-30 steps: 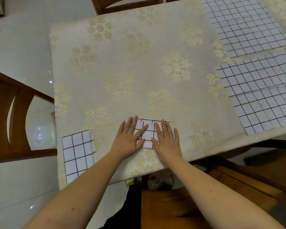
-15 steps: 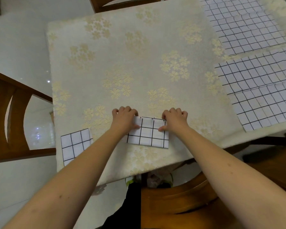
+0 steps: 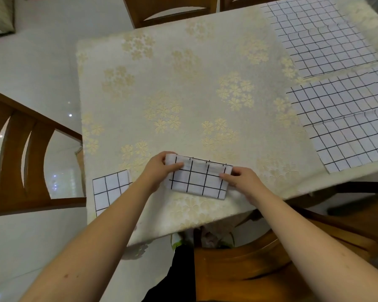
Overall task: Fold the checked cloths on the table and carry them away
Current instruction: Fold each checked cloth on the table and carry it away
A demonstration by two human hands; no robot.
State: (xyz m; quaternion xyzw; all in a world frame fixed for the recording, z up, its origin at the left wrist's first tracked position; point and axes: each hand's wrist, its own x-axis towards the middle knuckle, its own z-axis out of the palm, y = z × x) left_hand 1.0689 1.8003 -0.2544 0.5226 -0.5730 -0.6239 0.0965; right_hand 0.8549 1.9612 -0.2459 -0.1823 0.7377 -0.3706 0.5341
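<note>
A folded white cloth with a black check is lifted a little off the near edge of the table. My left hand grips its left end, thumb on top. Its right end is pinched by my right hand. Another folded checked cloth lies flat at the table's near left corner. Two larger checked cloths lie spread out on the right: one at mid right, one at the far right.
The table has a cream cover with gold flowers. A wooden chair stands to the left, another chair at the far side, and a wooden seat below me at the near edge. Pale floor surrounds the table.
My hands went from pressing flat on the folded cloth to curling over its far edge, then took hold of both ends and raised it slightly. The view shifted left.
</note>
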